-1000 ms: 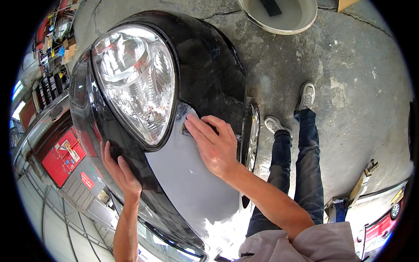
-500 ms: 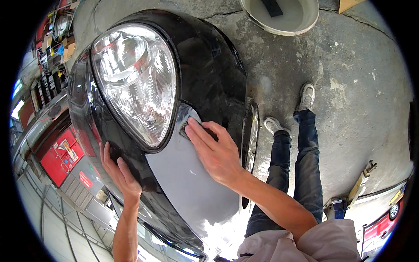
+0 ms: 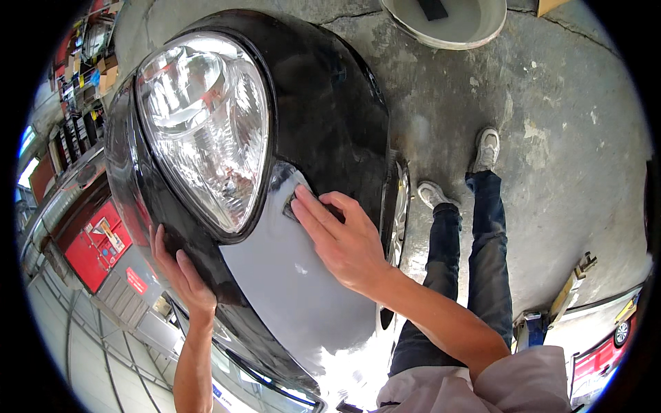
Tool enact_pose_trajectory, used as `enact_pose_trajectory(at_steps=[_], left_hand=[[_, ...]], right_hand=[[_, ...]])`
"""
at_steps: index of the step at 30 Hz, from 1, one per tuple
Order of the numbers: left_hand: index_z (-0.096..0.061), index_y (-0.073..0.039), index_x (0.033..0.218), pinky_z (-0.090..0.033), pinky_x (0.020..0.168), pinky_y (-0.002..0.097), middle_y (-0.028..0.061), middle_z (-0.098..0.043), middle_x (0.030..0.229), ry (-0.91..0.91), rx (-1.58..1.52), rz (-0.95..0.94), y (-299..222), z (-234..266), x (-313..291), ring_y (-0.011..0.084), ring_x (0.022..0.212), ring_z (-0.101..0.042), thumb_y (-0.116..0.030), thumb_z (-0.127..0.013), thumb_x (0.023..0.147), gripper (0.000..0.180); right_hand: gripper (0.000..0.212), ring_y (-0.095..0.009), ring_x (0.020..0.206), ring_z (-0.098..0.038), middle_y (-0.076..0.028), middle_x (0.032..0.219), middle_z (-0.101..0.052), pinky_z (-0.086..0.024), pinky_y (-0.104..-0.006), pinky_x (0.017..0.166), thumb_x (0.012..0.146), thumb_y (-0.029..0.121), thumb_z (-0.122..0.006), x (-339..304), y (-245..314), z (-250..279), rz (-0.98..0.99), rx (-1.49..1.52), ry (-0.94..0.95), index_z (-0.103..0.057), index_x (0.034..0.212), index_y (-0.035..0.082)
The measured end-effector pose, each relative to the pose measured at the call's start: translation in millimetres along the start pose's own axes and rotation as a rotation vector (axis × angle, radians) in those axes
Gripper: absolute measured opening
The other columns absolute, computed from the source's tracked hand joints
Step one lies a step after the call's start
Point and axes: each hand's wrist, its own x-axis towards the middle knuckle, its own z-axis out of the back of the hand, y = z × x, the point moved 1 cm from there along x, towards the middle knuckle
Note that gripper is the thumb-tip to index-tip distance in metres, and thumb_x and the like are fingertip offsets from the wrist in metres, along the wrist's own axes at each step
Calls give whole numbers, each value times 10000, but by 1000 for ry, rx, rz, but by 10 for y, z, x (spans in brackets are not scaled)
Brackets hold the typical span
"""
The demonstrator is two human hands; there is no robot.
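Note:
My right hand (image 3: 344, 241) presses a small dark piece of sandpaper (image 3: 290, 209) flat against the grey primer patch (image 3: 282, 275) on a car's front fender, just below the headlight's lower right edge. Its fingers are closed over the piece and cover most of it. The clear headlight (image 3: 206, 127) sits in the glossy black bodywork (image 3: 330, 110). With fingers stretched, my left hand (image 3: 182, 275) rests on the black bonnet to the left of the patch and holds nothing. Dark smudges show at the patch's upper tip. Bright glare washes out its lower end.
A pale bucket (image 3: 449, 44) of cloudy water with a dark strip in it stands on the concrete floor (image 3: 551, 138), beyond the fender. My feet are right of the front wheel (image 3: 399, 213). A red cabinet (image 3: 93, 241) and shelves (image 3: 79, 131) are at the left.
The view has shifted a little, so the car sits further left. Against the patch, my right hand has slid slightly away from the headlight with the sandpaper. My left hand stays on the bonnet.

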Motion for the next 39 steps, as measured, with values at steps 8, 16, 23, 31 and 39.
enact_pose_trajectory(at_steps=[8, 16, 23, 31, 39], left_hand=[[-394, 71, 1511, -243, 1220, 498, 262, -385, 1561, -2, -28, 19, 12, -14, -19, 405, 1466, -349, -334, -320, 1087, 592], [-398, 88, 1505, -248, 1208, 539, 296, -387, 1560, 2, -20, 27, -3, -13, -7, 458, 1465, -354, -311, -323, 1059, 603], [-383, 72, 1514, -238, 1225, 497, 256, -372, 1570, 17, -20, 14, 20, -9, -14, 400, 1479, -335, -336, -311, 1088, 594], [-386, 70, 1512, -228, 1230, 498, 249, -361, 1579, 19, -13, 2, 53, 2, -22, 393, 1484, -325, -341, -308, 1090, 595], [-389, 69, 1509, -236, 1225, 495, 247, -372, 1567, 17, 4, -13, 50, -2, -10, 388, 1473, -339, -334, -308, 1087, 589]], right_hand=[[573, -299, 1180, -517, -104, 1512, -522, -518, -361, 916, 801, 75, -659, 153, -31, 93, 38, 5, 19, -607, 1362, -26], [560, -300, 1148, -529, -118, 1500, -537, -525, -365, 906, 803, 80, -646, 151, -130, 46, 60, 57, 3, -611, 1349, -38], [586, -306, 1147, -532, -119, 1495, -542, -532, -382, 941, 781, 50, -673, 169, -157, 123, 62, 63, 26, -604, 1356, -39], [570, -303, 1150, -534, -115, 1487, -561, -534, -376, 963, 781, 39, -689, 196, -182, 121, 35, 139, 31, -626, 1342, -34], [569, -304, 1159, -530, -110, 1493, -560, -530, -375, 987, 772, -4, -679, 320, -206, 180, -2, 251, 46, -630, 1338, -32]])
